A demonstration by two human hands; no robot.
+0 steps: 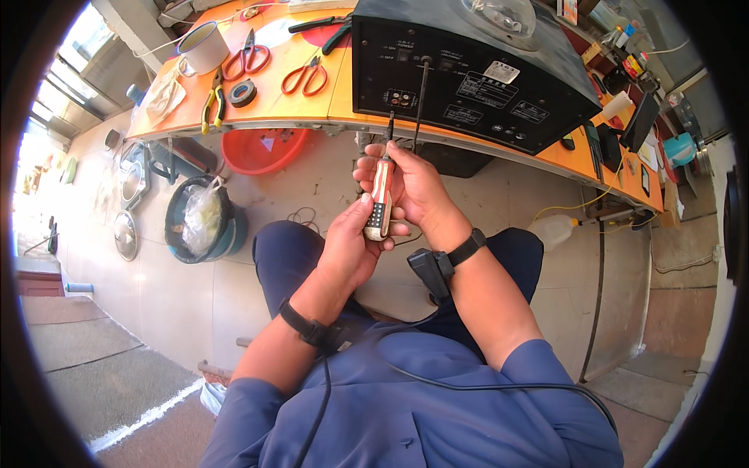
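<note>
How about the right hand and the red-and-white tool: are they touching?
Touching. The head view shows the right hand gripping the upper part of the red-and-white tool, thumb against it.

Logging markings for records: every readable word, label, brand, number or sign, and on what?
Wording not copied out here; by place only:
Black box: pale switch markings, partly legible.
Outlined panels on it: fine print, too small to read.
White sticker on it: dark characters, too blurred to read confidently.
Striped-handle tool: no readable text.
</note>
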